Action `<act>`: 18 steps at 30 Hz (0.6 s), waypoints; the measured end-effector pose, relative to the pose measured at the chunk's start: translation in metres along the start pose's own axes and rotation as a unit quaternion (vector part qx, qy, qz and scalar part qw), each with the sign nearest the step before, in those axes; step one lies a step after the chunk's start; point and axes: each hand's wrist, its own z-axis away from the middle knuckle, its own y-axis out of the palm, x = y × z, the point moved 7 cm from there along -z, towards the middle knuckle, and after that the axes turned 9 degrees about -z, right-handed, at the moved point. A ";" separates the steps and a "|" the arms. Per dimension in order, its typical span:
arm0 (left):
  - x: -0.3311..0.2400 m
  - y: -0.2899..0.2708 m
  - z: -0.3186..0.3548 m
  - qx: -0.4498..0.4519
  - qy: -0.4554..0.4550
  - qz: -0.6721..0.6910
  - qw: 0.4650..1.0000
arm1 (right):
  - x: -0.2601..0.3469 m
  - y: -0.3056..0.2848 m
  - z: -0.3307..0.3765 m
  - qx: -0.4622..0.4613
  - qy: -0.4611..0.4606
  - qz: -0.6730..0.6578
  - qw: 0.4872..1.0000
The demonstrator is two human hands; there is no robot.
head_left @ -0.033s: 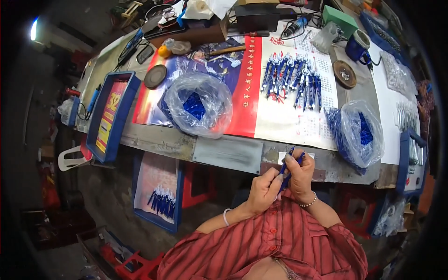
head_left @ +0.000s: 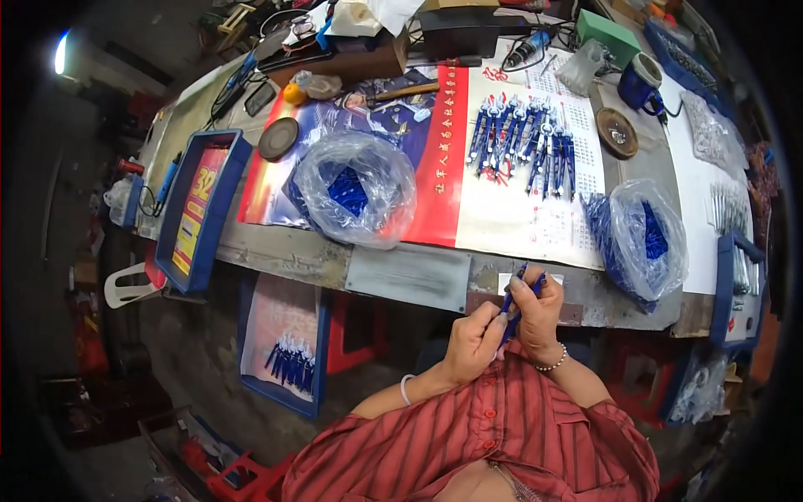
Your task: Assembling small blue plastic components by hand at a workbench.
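Both my hands are raised together in front of my chest, just below the workbench's front edge. My right hand (head_left: 542, 316), with a bead bracelet at the wrist, grips a slim blue pen (head_left: 522, 289) that points up toward the bench. My left hand (head_left: 473, 341), with a pale band at the wrist, pinches the pen's lower end. Several assembled blue pens (head_left: 523, 146) lie in a heap on the poster-covered bench (head_left: 510, 226). Two clear plastic bags of blue parts stand on the bench, one at the left (head_left: 355, 197) and one at the right (head_left: 642, 238).
A blue tray (head_left: 196, 219) sits at the bench's left end. Another blue tray with several pens (head_left: 288, 356) lies on the floor beside a red stool (head_left: 355, 330). At the back are a blue mug (head_left: 640, 84), a green box (head_left: 608, 33) and tools. A grey plate (head_left: 410, 276) hangs on the front edge.
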 end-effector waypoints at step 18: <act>0.006 -0.002 0.002 -0.058 -0.040 0.010 0.997 | 0.004 0.008 0.007 0.035 0.013 0.074 0.997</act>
